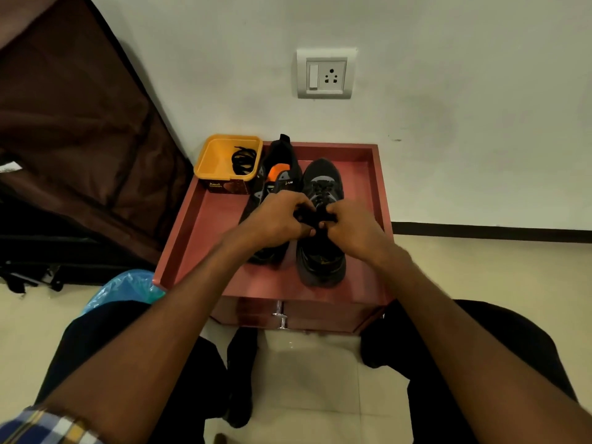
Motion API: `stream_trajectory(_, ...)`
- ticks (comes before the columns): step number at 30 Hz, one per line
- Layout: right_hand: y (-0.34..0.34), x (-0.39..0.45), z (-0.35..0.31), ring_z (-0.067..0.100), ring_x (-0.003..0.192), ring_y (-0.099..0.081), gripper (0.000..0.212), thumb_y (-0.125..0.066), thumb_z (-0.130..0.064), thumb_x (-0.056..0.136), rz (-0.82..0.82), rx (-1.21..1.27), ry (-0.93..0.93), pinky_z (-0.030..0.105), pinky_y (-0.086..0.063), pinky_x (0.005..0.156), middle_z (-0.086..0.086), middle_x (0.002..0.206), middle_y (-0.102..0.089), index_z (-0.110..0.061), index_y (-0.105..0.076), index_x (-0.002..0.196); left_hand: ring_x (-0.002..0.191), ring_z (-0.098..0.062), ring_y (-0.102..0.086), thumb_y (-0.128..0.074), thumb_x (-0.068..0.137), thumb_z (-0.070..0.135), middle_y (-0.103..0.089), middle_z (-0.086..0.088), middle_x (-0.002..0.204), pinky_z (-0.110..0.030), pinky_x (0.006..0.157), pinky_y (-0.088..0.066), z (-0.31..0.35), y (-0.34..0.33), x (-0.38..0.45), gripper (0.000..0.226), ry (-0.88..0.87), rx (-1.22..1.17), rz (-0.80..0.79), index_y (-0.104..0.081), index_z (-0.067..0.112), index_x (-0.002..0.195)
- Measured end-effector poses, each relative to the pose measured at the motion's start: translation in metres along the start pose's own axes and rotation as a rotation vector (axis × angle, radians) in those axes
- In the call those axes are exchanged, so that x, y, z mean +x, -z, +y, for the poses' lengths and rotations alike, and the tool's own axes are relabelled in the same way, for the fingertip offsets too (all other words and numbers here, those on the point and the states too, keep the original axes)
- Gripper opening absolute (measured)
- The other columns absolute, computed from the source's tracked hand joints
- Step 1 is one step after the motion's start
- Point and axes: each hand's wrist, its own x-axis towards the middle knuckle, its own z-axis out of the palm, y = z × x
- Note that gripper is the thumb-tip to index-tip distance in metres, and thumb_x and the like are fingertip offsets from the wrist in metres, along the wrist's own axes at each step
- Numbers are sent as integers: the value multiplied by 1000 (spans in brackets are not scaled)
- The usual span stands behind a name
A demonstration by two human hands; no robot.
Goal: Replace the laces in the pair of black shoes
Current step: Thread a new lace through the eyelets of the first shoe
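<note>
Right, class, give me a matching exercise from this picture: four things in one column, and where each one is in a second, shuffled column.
Things:
1. spare black laces
2. right shoe
3. left shoe
4. wall socket

Places:
A. on the white wall above the stand
B. inside the yellow tub
C. between the yellow tub and the other shoe
D. under both hands, the left hand and right hand, at its laces

Pairs: 1-B, 2-D, 3-C, 4-A
</note>
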Motion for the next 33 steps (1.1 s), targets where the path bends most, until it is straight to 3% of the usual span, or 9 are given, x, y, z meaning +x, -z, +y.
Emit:
stream_trajectory(3, 11, 2, -1, 29, 100, -66, 26, -51, -9, 91, -298, -28, 6, 49, -59, 89, 11, 107, -67, -12, -62, 115, 89, -12, -72, -75, 93, 16, -75, -3, 102, -31, 79, -63, 4, -4, -6, 25, -6, -61, -6, -72, 12, 118)
stream_trajectory(5, 19, 2, 2, 27, 101, -67, 34, -49, 1, 89, -360, -31, 30, 47, -60, 90, 11, 108, -68, -10, -64, 118, 89, -13, -72, -72, 94, 8, -75, -5, 99, -32, 80, -63, 6, -11, -8, 19, -14, -11, 39, -75, 12, 113)
stream_trajectory(11, 13, 3, 2, 25, 76, -65, 18, -63, 0, 89, 33, -228, 108, 28, -50, 60, 8, 83, -69, -9, -77, 96, 62, -10, -72, -75, 90, 4, -76, -3, 78, -29, 61, -63, 9, -27, -9, 11, 23, -81, 193, -79, 11, 97)
stream_trajectory(13, 7, 5, 0, 25, 74, -65, 14, -67, -6, 88, 99, -262, 110, 28, -49, 58, 7, 81, -68, -12, -78, 94, 61, -12, -72, -72, 92, 4, -76, -4, 80, -25, 58, -61, 11, -26, -6, 12, 30, -45, 210, -79, 10, 100)
stream_trajectory(17, 14, 4, -4, 28, 83, -66, 14, -57, -2, 92, -84, -279, 119, 38, -56, 69, 10, 89, -67, -6, -69, 94, 73, -7, -67, -59, 99, 0, -74, -9, 101, -8, 56, -53, 8, -20, 0, 22, 87, 9, 73, -76, 5, 111)
stream_trajectory(20, 23, 1, 2, 22, 79, -67, 25, -59, 3, 91, -35, -202, 131, 39, -60, 74, 5, 89, -72, -10, -78, 101, 79, -12, -72, -54, 100, -5, -74, -10, 105, -12, 63, -57, 8, -16, 0, 27, 76, -70, 24, -75, 2, 116)
stream_trajectory(24, 23, 1, 6, 11, 65, -68, 16, -77, -7, 89, 141, -51, 70, 36, -64, 72, 0, 86, -77, -17, -82, 99, 63, -15, -74, -70, 92, -5, -75, -9, 78, -23, 58, -60, 11, -22, 0, 15, 92, -211, 188, -74, 2, 105)
stream_trajectory(28, 17, 1, 10, 16, 79, -70, 11, -79, -12, 85, 130, -131, 83, 37, -63, 74, 0, 88, -74, -22, -81, 90, 50, -13, -70, -79, 89, 9, -74, -1, 67, -22, 49, -55, 12, -29, 2, 7, 101, -142, 282, -74, 13, 86)
stream_trajectory(33, 22, 0, 20, 8, 77, -63, 22, -74, -1, 86, 120, -3, 47, 23, -54, 72, -8, 82, -64, -21, -66, 87, 81, -8, -70, -79, 89, 19, -77, 5, 86, -19, 63, -50, 7, -32, 5, 6, 9, 111, 124, -82, 22, 94)
